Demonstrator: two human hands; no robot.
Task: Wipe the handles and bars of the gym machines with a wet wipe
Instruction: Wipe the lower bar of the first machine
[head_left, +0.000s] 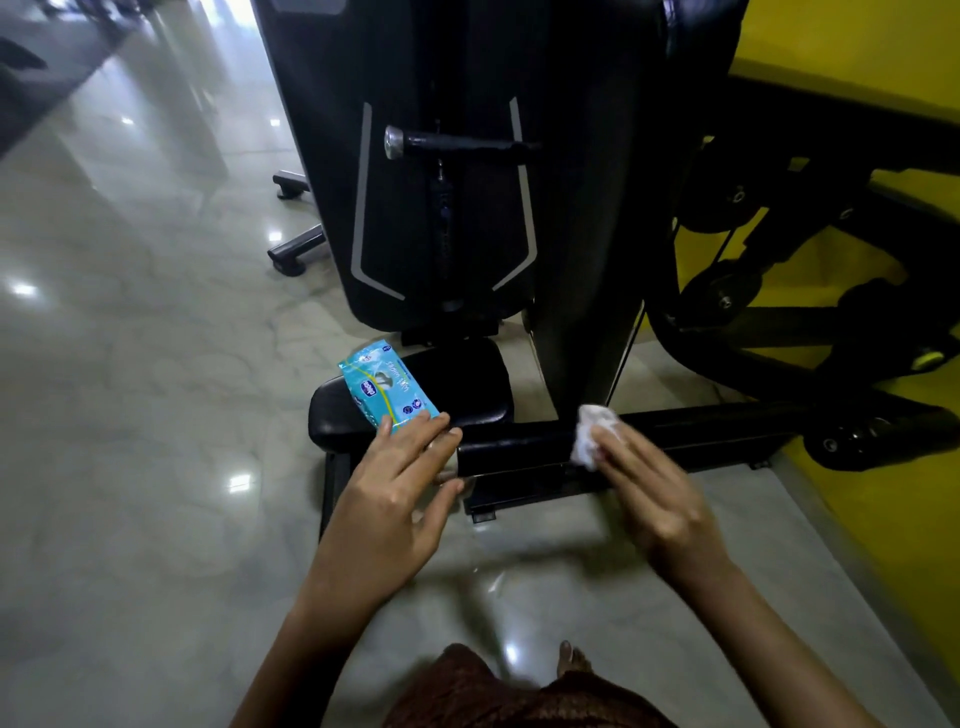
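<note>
Glossy marble floor (130, 364) meets yellow wall (831, 31) behind black machine (441, 234).

Open floor (130, 364) from 7 to 10 o'clock gives a hand free passage, broken only by two black machine feet (296, 254) near 10. At 12 the tall black housing (441, 234) blocks the way, with a handle (457, 144) lying across it. The seat pad (467, 384) at centre carries a wipes packet (387, 389) — the left hand (395, 493) touches its near end. Toward 3, the low bar (717, 423), pulleys (727, 296) and yellow wall (857, 519) crowd together; the right hand (660, 499) holds a wet wipe (592, 434) on that bar.
</note>
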